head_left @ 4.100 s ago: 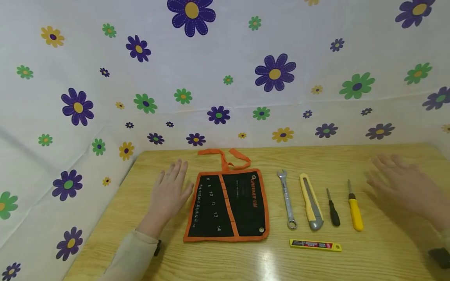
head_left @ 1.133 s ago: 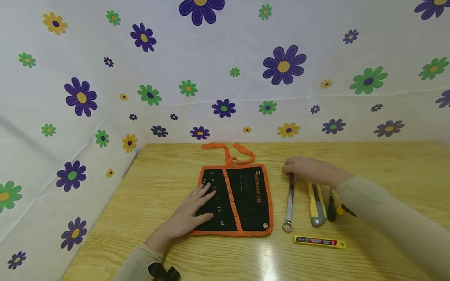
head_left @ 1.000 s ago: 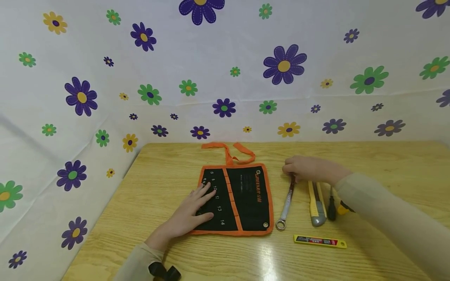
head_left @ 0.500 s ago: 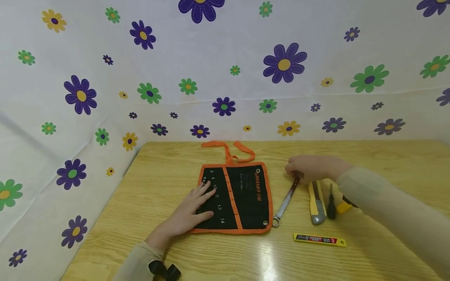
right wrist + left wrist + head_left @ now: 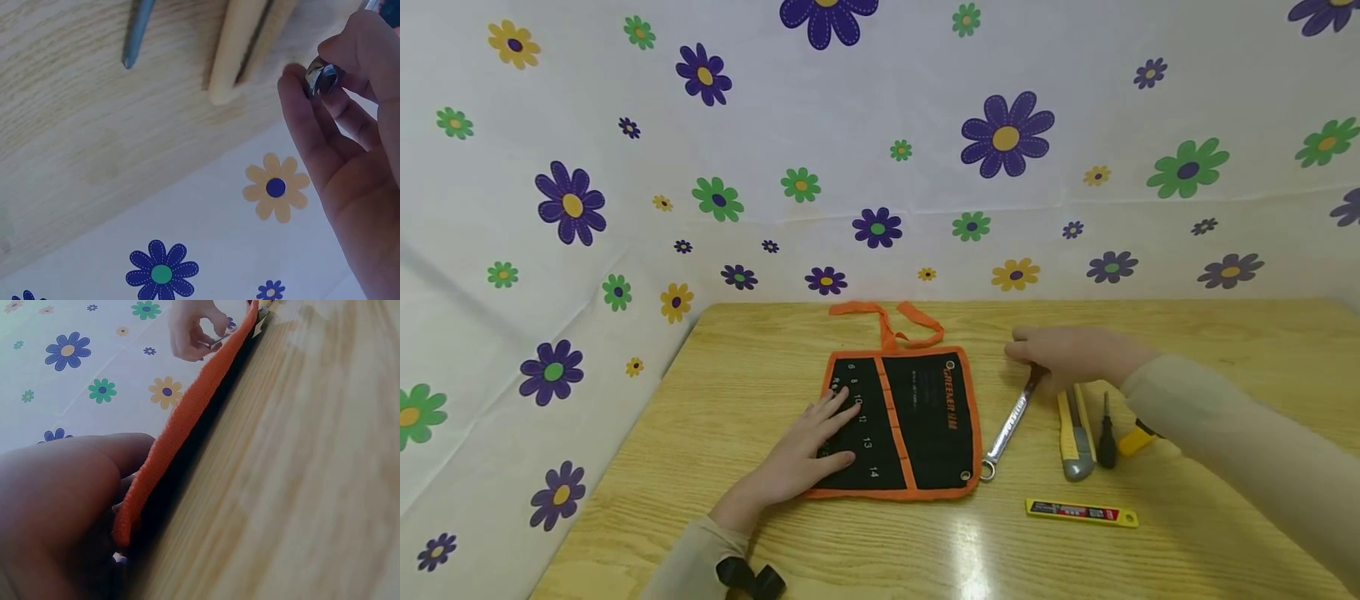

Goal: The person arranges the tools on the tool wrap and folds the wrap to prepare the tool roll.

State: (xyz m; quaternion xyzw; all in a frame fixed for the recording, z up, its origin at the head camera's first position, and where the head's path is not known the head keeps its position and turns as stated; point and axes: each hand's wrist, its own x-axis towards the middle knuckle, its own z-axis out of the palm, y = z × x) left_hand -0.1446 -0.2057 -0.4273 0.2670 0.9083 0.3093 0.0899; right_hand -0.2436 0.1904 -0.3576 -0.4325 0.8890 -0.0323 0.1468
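Observation:
In the head view a black tool pouch [image 5: 936, 425] with orange trim lies flat, its number-marked pocket strip on the left. My left hand [image 5: 801, 450] rests on that strip with fingers spread. Thumb and fingers of my right hand [image 5: 1071, 354] pinch the open end of a silver combination wrench [image 5: 1009, 425]. The wrench slants down to the left, its ring end right at the pouch's lower right edge. In the right wrist view the wrench's jaw end [image 5: 322, 76] shows between thumb and fingers. The left wrist view shows the pouch's orange edge [image 5: 181, 422] beside my left hand.
Right of the wrench lie a yellow utility knife [image 5: 1078, 462], a small black screwdriver [image 5: 1107, 446] and a yellow-handled screwdriver [image 5: 1135, 440], partly hidden by the right forearm. A yellow blade case [image 5: 1081, 512] lies nearer. Orange ties [image 5: 887, 325] extend behind the pouch. A flowered cloth [image 5: 910, 192] hangs behind.
Both hands started apart from everything. The left came down onto the pouch, and the right took hold of the wrench. The wrench's ring end swung left to the pouch's edge.

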